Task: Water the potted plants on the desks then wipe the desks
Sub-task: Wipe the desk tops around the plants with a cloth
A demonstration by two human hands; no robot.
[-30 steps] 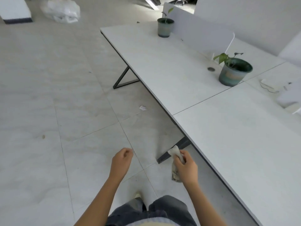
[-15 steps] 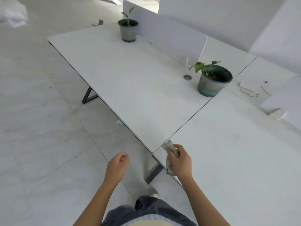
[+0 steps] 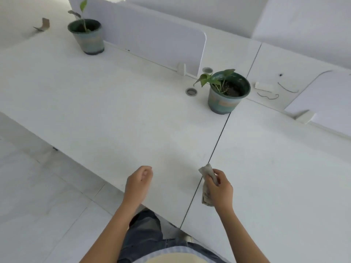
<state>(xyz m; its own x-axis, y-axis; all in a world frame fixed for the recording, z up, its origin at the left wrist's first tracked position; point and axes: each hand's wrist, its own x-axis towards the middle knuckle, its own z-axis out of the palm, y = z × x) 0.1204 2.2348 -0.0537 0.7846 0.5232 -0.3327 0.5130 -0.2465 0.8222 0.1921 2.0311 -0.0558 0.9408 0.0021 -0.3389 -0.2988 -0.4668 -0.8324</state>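
The person had closed on the worktop (image 3: pixel 114 114): the right hand (image 3: pixel 220 190), gripping a crumpled cloth (image 3: pixel 208 170), now hung above its near edge at the seam (image 3: pixel 218 141); the left hand (image 3: pixel 138 183) was loosely curled, empty. Wiping seemed next.

A white divider panel (image 3: pixel 152 35) stands at twelve o'clock, and a second panel (image 3: pixel 326 97) at three. A round grommet (image 3: pixel 191 91) sits toward one o'clock, with another grommet (image 3: pixel 207 70) just beyond it. A small white block (image 3: pixel 263 86) and a thin dark cord (image 3: pixel 268 96) lie at two. A cardboard scrap (image 3: pixel 42 25) lies at eleven, and pale floor tiles (image 3: pixel 38 205) fill eight.
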